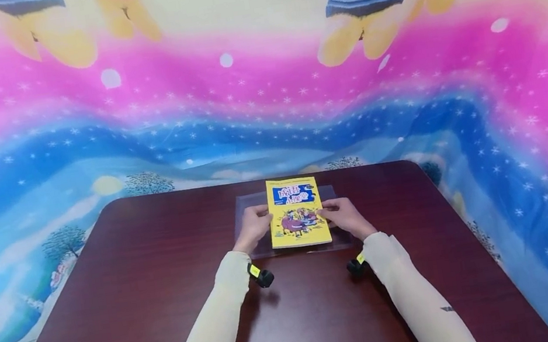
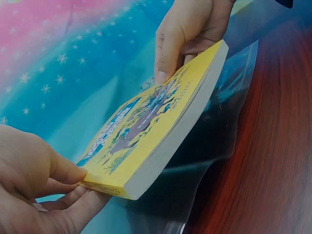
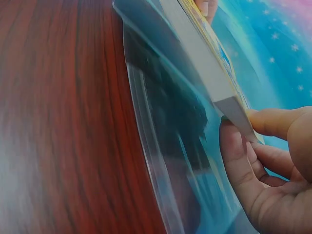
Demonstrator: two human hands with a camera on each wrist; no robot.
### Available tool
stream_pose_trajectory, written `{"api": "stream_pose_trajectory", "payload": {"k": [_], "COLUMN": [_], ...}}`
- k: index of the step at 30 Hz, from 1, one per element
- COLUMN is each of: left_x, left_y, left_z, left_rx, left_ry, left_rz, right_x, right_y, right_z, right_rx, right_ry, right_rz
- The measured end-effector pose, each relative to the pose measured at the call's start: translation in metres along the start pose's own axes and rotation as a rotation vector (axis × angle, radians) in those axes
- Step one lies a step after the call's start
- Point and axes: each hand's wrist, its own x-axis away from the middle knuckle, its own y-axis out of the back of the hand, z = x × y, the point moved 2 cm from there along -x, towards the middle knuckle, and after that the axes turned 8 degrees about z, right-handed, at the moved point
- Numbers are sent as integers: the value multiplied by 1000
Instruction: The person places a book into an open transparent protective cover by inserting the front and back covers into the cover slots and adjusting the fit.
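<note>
A yellow paperback book [image 1: 297, 212] with a blue title panel and a cartoon on its cover is held up off the table between both hands. My left hand [image 1: 254, 225] pinches its left edge, thumb on the cover and fingers beneath, as the left wrist view shows. On the opposite edge my right hand [image 1: 345, 214] pinches the book the same way; in the right wrist view its fingers [image 3: 236, 153] sit under the corner. Below the book lies a clear plastic sheet or cover [image 1: 260, 250], flat on the table and partly hidden by book and hands.
The dark red-brown wooden table [image 1: 140, 309] has rounded far corners. Behind and beside it hangs a printed cloth [image 1: 262, 90] with a snowy scene. Each wrist wears a black camera on a band, the left camera [image 1: 265, 279] and the right camera [image 1: 355, 267].
</note>
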Motion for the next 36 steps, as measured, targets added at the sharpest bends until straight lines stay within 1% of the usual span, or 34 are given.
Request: {"api": "stream_pose_trajectory", "payload": {"k": [6, 9, 14, 19, 26, 29, 33, 36], "left_x": [0, -1, 1, 3, 5, 7, 10, 12], "left_y": [-14, -22, -33, -41, -47, -49, -52, -54], "left_z": [-5, -6, -9, -11, -14, -14, -15, -17], "left_rx": [17, 6, 17, -25, -48, -84, -167, -226], "left_ry": [3, 5, 0, 0, -4, -9, -15, -4], "left_rz": [-8, -10, 14, 29, 53, 55, 49, 53], "right_x": [7, 9, 15, 23, 31, 34, 37, 41], "right_y": [13, 18, 26, 30, 34, 35, 34, 34], "right_z": [-3, -7, -13, -16, -20, -21, -21, -20], "right_rx": [9, 15, 32, 61, 81, 92, 98, 97], "right_ry": [-18, -36, -58, -65, -89, -92, -97, -95], "right_rz": [-17, -30, -52, -76, -103, -107, -112, -113]}}
